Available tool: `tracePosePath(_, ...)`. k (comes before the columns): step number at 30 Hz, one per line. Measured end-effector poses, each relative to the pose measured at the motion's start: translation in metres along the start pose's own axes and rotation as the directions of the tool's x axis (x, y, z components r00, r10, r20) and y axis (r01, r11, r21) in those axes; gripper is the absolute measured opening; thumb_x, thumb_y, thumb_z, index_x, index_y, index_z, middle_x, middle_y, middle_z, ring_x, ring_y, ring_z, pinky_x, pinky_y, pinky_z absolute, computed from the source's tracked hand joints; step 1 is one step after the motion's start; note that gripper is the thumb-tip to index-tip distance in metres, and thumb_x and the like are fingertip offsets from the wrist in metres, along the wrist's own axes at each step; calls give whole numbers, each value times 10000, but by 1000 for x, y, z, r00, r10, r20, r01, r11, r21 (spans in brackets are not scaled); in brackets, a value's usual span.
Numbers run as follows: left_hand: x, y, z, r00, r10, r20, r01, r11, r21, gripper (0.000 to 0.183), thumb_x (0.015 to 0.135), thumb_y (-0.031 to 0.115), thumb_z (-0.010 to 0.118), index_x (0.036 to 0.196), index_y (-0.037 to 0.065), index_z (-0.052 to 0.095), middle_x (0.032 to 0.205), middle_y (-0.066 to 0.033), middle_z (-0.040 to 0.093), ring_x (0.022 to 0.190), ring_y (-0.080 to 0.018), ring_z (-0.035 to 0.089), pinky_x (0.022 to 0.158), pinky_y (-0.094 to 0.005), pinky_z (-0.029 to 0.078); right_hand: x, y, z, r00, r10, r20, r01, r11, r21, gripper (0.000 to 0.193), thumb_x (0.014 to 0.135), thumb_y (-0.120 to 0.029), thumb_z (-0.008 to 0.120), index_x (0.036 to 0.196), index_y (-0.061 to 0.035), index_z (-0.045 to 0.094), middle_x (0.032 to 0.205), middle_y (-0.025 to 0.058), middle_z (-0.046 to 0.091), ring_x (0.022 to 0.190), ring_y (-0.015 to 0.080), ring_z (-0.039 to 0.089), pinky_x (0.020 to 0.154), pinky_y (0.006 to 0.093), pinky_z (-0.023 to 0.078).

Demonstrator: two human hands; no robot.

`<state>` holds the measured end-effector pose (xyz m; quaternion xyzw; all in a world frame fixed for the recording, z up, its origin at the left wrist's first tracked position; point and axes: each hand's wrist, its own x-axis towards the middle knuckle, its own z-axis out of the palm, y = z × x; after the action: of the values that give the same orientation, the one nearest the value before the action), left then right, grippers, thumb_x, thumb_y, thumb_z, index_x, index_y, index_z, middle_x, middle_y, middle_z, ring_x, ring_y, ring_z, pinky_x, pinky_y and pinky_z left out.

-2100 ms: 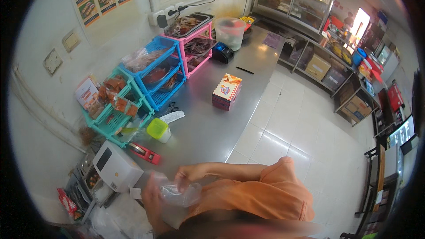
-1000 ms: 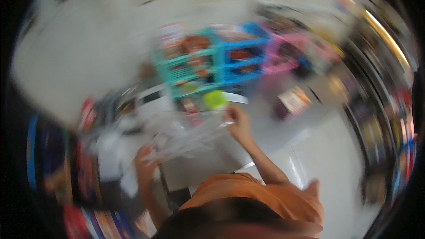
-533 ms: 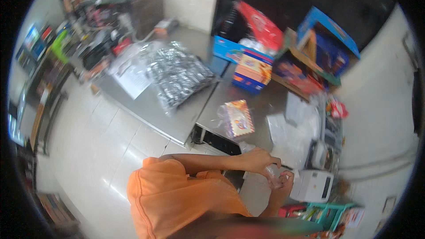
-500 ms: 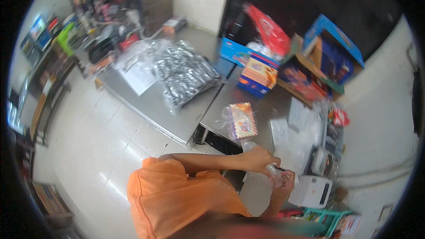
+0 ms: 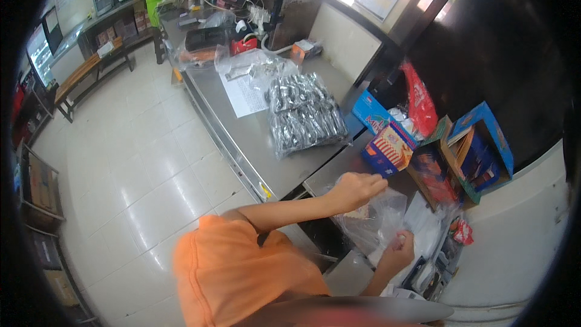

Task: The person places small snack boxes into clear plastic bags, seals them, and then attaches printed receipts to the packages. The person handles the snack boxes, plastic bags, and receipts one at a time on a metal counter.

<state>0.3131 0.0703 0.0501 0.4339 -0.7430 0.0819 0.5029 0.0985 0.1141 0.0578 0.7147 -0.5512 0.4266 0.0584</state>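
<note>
A clear plastic bag is stretched out between my two hands above the metal table. My left hand pinches its far edge, with the fingers closed. Nearer to me, my right hand grips the bag's other side, fingers curled in. Through the film and below my left hand, part of a small patterned pack shows; the rest of it is hidden. Just beyond my left hand stands a blue box with red-and-white stripes.
On the left-hand table lies a large clear bag of silvery packets beside a printed sheet. Opened blue cartons and a red bag stand at the back right. White sheets lie right of my hands.
My hands have moved apart, the left one away from me, and the crumpled bag between them is now spread out. The view has shifted, and the bag now covers much of the small pack.
</note>
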Motion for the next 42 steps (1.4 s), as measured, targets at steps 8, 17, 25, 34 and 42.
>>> tracePosePath(8, 40, -9, -23, 928, -229, -293, 195, 971, -142, 240, 776, 110, 638, 1012, 91, 595, 937, -65, 586, 797, -229, 620, 627, -330, 505, 6, 34, -71, 817, 342, -465, -463, 869, -174, 199, 739, 34, 578, 928, -19, 608, 915, 133, 633, 890, 284, 612, 809, 371, 478)
tracePosePath(17, 0, 29, 63, 993, -34, -114, -16, 913, -407, 299, 745, 36, 624, 1041, 48, 587, 955, -98, 564, 875, -293, 563, 724, -360, 479, -50, 48, -43, 843, 503, -191, -489, 865, 114, 255, 724, 20, 648, 968, -41, 604, 973, 109, 646, 886, 237, 609, 817, 333, 479)
tracePosePath(25, 31, 28, 73, 897, -408, -168, 237, 767, -596, 273, 789, 117, 657, 1044, 50, 587, 928, -95, 569, 891, -311, 572, 693, -386, 474, -73, 104, -87, 796, 352, -493, -296, 936, 191, 302, 843, -90, 604, 1125, -4, 543, 1078, 120, 565, 1020, 230, 551, 901, 335, 445)
tracePosePath(34, 5, 61, 145, 831, -165, 531, 520, 569, -637, 494, 753, 234, 743, 1206, 159, 561, 848, -66, 635, 783, -270, 639, 676, -361, 495, -143, 114, -96, 696, 702, -149, -629, 697, 345, 392, 873, -181, 611, 1211, -8, 513, 1124, 95, 569, 983, 207, 568, 868, 331, 454)
tracePosePath(42, 25, 39, 134, 66, 989, 131, 849, 13, -528, 338, 851, 306, 681, 1007, 7, 656, 972, -125, 673, 847, -226, 652, 780, -360, 505, -221, 33, -191, 174, 950, -261, -537, 314, 783, 457, 881, -221, 620, 1265, -10, 489, 1153, 69, 572, 943, 181, 577, 832, 315, 463)
